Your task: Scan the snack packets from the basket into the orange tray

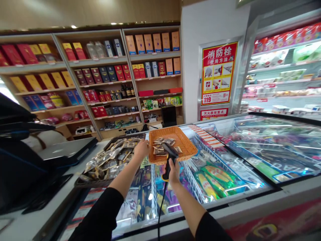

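Observation:
My right hand (173,170) is wrapped round the handle of a black and yellow barcode scanner (171,152). The scanner's head is over the near part of an orange wicker basket (187,140), and its cable hangs down in front of the freezer. Inside the basket lies a small pile of snack packets (163,142). At the basket's left rim, my left hand (141,149) is closed with its fingertips against the edge; part of its grip is hidden. A dark woven tray (92,183) heaped with similar small packets (115,155) is left of that hand.
Basket and tray rest on the glass top of a chest freezer (235,195) with bagged food inside. A counter with a dark screen-like device (17,160) stands at left. Shelves of boxes (107,73) line the back wall, and a refrigerated display (286,73) is at right.

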### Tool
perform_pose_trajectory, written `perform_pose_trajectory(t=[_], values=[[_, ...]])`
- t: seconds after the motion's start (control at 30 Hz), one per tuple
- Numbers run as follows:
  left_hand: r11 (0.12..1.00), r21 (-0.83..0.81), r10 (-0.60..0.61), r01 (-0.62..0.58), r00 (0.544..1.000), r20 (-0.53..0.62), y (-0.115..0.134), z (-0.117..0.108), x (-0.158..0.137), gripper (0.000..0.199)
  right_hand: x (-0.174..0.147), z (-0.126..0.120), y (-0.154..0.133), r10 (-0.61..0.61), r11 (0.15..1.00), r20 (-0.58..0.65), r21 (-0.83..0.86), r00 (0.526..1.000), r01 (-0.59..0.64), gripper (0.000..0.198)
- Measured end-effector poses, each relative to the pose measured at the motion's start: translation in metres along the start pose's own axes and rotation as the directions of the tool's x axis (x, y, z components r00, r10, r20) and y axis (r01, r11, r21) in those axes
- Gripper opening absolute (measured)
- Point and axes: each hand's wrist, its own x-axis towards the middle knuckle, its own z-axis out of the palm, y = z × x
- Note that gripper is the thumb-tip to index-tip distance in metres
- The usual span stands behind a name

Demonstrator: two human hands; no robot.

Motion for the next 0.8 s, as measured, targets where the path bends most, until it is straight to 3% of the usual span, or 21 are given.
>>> perform_pose_trajectory(t=[0.07, 0.13, 0.27, 0.37, 0.5, 0.6, 0.73, 0.8], values=[[0.990, 0.071, -0.125, 0.123, 0.992, 0.027, -0.029, -0.017, -0.008, 0.008, -0.007, 0.003, 0.002, 0.016, 0.999, 0.115, -0.046, 0.993, -0.011, 0.037], [0.981, 0.060, -0.191, 0.186, 0.975, 0.111, -0.052, -0.029, -0.016, 0.013, -0.012, 0.004, 0.002, 0.034, 0.997, 0.186, -0.077, 0.982, -0.020, 0.038], [0.990, 0.035, -0.143, 0.139, 0.970, 0.198, -0.071, -0.037, -0.030, 0.020, -0.018, 0.003, -0.006, 0.059, 0.995, 0.206, -0.093, 0.977, -0.040, 0.040], [0.994, 0.035, -0.108, 0.104, 0.986, 0.129, -0.071, -0.041, -0.037, 0.013, -0.019, 0.001, -0.011, 0.058, 0.994, 0.174, -0.099, 0.983, -0.041, 0.039], [0.943, -0.304, -0.188, 0.138, 0.972, -0.141, -0.066, -0.044, -0.039, 0.006, -0.020, -0.002, -0.012, 0.012, 0.987, 0.183, -0.160, 0.983, 0.018, 0.036], [0.749, -0.653, -0.314, 0.112, 0.928, -0.200, -0.056, -0.034, -0.036, 0.013, -0.021, -0.004, -0.012, -0.045, 0.961, 0.273, -0.251, 0.961, 0.117, 0.031], [0.279, -0.945, -0.461, 0.172, 0.887, 0.025, -0.041, -0.007, -0.035, 0.018, -0.022, -0.009, -0.014, -0.073, 0.869, 0.348, -0.438, 0.935, 0.231, 0.023], [0.142, -0.972, -0.454, 0.189, 0.885, 0.106, -0.038, 0.004, -0.038, 0.020, -0.022, -0.010, -0.015, -0.067, 0.820, 0.361, -0.511, 0.930, 0.258, 0.019]])
